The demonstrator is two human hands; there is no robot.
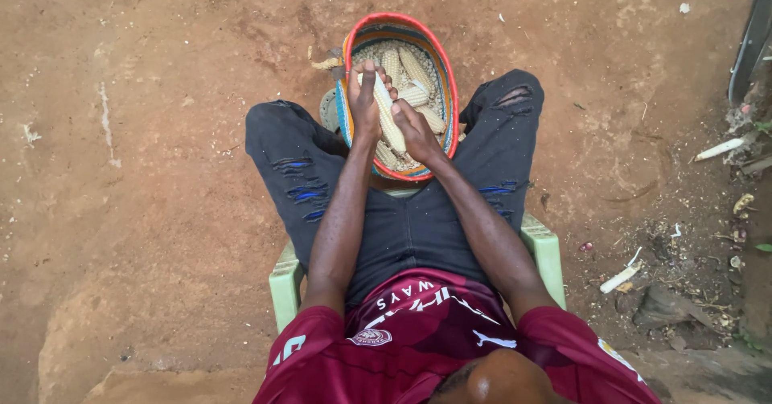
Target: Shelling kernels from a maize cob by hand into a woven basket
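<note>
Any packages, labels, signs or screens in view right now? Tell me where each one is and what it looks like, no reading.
No packages, signs or screens.
Round white crest badge: on the maroon jersey, chest, left side.
White printed lettering: across the jersey front, arched.
Left hand and right hand: gripping a pale dried maize cob over the round woven basket with red, blue and yellow rim.

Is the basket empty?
No, the basket holds several corn cobs and loose kernels, and both hands grip another cob over it.
</note>
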